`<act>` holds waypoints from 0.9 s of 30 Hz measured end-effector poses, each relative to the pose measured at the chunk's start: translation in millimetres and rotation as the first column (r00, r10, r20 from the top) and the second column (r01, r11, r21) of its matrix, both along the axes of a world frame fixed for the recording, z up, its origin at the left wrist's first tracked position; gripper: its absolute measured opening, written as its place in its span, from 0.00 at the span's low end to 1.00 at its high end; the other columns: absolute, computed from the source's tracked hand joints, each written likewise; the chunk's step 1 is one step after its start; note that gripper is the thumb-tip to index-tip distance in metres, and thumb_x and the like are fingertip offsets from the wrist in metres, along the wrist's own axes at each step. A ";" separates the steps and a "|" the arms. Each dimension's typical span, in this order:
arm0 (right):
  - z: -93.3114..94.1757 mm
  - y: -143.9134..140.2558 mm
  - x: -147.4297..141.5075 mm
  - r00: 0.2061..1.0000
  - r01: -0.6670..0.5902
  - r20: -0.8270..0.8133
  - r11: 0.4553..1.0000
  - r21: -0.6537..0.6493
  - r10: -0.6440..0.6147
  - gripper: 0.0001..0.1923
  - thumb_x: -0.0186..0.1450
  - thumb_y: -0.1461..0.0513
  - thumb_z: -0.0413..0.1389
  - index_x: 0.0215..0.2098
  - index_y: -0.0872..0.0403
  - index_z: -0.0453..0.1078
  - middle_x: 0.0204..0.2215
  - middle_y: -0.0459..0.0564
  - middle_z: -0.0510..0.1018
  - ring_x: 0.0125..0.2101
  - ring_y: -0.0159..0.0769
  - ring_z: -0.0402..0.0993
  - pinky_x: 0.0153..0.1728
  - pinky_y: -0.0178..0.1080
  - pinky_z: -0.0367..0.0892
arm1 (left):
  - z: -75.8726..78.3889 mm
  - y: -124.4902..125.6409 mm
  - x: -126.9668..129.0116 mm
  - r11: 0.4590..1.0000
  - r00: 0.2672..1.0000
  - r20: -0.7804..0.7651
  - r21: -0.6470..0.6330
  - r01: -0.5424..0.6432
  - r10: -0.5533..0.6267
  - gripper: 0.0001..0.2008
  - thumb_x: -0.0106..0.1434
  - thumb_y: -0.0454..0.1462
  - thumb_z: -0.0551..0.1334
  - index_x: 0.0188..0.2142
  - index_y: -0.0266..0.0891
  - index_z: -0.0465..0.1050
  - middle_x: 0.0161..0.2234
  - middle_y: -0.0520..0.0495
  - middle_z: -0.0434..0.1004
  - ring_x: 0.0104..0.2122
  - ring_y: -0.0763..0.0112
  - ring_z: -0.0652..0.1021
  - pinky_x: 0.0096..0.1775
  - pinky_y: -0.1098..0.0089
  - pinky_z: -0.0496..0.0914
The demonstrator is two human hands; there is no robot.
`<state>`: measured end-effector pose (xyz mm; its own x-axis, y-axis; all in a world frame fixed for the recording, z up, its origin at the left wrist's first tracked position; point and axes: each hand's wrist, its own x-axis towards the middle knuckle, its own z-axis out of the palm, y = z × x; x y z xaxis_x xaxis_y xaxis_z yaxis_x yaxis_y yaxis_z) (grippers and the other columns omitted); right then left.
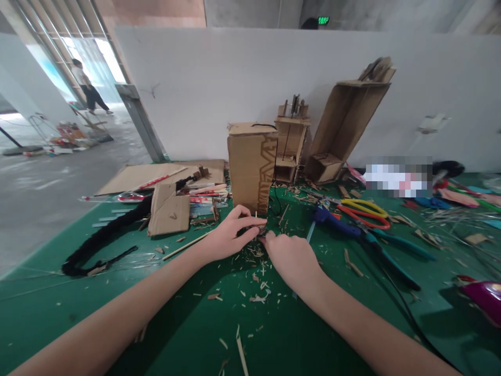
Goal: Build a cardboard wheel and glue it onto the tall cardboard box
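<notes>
Your two bare forearms reach in from the bottom edge and meet at the middle of the green surface (117, 313), which is littered with pale wood shavings and splinters. Your left hand (230, 235) has its fingers curled, thumb and fingertips pinching a small dark piece (259, 230) with a thin stick standing up from it — what the piece is, you cannot tell at this size. Your right hand (289, 256) presses in from the other side, its fingertips touching the same small piece, the knuckles turned toward the camera so the grip itself is hidden. The piece sits just above the surface, right in front of an upright cardboard box (250, 167). Behind that box stand a small cardboard shelf model (291, 146) and a taller open cardboard frame (344, 125) leaning toward the white wall. Near your right hand lie a blue-handled tool (332, 219), yellow-and-red scissors (364, 211) and teal-handled pliers (395, 250). To the left of your left hand lie a folded cardboard scrap (168, 211), a long wooden stick (186, 245) and a black braided cord (105, 235). Far off on the left, beyond the surface, a person walks across the floor.
</notes>
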<state>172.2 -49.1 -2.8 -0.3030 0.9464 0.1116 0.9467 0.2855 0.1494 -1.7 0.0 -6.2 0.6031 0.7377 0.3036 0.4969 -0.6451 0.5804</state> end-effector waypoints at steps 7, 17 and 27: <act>4.3 -1.0 -4.5 1.000 0.005 -0.014 0.997 -0.076 -0.006 0.13 0.67 0.68 0.47 0.33 0.59 0.73 0.23 0.57 0.79 0.26 0.44 0.79 0.23 0.37 0.67 | 0.2 -2.0 1.2 1.000 0.999 -0.031 -0.012 -0.008 0.007 0.19 0.69 0.44 0.48 0.53 0.45 0.69 0.43 0.45 0.59 0.47 0.67 0.69 0.54 0.62 0.64; 4.6 -0.2 12.1 0.999 -0.026 -0.024 0.998 0.058 0.028 0.19 0.70 0.57 0.43 0.31 0.55 0.71 0.19 0.54 0.77 0.21 0.48 0.77 0.17 0.38 0.57 | -3.5 6.0 0.7 0.990 0.983 0.126 0.022 -0.139 0.135 0.18 0.69 0.42 0.48 0.50 0.43 0.71 0.42 0.44 0.64 0.44 0.67 0.70 0.50 0.61 0.66; 4.1 2.6 12.8 0.997 -0.062 -0.033 0.990 0.124 0.067 0.18 0.69 0.56 0.44 0.30 0.54 0.71 0.18 0.52 0.78 0.20 0.47 0.77 0.17 0.36 0.52 | -1.7 5.9 1.9 0.997 0.990 0.130 0.036 -0.065 0.060 0.17 0.69 0.40 0.49 0.49 0.42 0.72 0.47 0.44 0.72 0.50 0.66 0.72 0.54 0.61 0.65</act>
